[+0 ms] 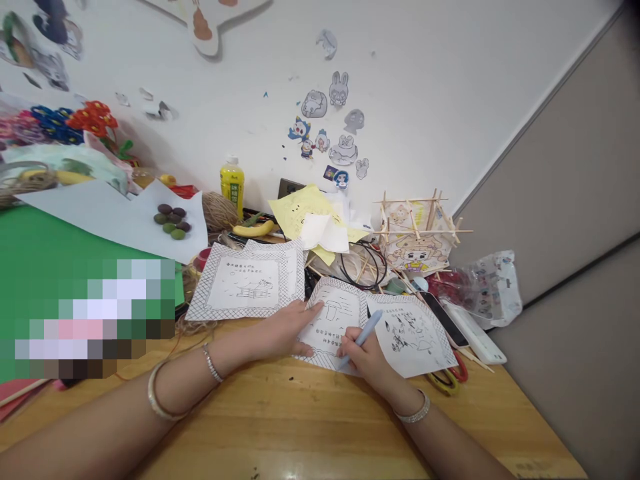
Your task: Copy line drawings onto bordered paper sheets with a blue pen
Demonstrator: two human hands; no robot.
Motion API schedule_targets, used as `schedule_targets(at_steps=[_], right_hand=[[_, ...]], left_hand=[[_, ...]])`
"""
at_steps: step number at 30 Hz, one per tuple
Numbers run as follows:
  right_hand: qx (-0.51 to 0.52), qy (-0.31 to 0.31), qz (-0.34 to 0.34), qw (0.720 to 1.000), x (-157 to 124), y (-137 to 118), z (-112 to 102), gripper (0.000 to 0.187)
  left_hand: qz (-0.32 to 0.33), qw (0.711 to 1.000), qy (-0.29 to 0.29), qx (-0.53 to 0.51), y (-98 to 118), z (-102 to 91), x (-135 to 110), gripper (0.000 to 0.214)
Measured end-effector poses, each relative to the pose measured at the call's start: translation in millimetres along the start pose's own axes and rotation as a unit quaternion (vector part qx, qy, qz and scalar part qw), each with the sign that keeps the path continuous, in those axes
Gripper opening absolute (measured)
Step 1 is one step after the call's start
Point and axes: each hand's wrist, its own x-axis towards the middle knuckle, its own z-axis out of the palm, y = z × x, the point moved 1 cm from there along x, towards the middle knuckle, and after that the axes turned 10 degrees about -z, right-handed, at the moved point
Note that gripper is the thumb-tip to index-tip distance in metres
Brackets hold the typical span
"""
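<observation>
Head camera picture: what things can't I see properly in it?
In the head view:
Middle sheet: left hand covers part of its left side.
Blue pen: right hand hides part of its barrel.
Green sheet: big pixel blocks blur part of it.
White cutout: cut off by the top edge.

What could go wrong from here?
The middle sheet could slip if the left hand lifts, and the light-blue pen in the right hand might stray. The right hand, close against the right-hand sheet, may nudge it. The upright yellow bottle could tip if bumped.
</observation>
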Motion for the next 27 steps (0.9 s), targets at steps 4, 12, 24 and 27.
schedule_targets(at_steps=[4, 12, 24, 27], right_hand=[[0.007, 0.018, -0.003, 1.000, 1.9, -0.7, 0.3, 0.028], [-0.040, 0.008, -0.018, 0.999, 0.8, -0.6, 0.6, 0.031], [-0.027, 0.012, -0.015, 0.999, 1.2, 2.6, 0.4, 0.030], [-0.033, 0.014, -0.020, 0.999, 1.2, 4.8, 0.5, 0.030]], left_hand=[[-0.009, 1.000, -0.003, 0.003, -1.8, -0.3, 1.6, 0.086], [0.002, 1.000, 0.007, 0.010, -5.4, 1.2, 3.3, 0.085], [-0.006, 1.000, -0.006, 0.024, -1.0, -3.2, 2.1, 0.086], [-0.004, 1.000, -0.004, 0.027, -1.4, -2.6, 2.6, 0.087]])
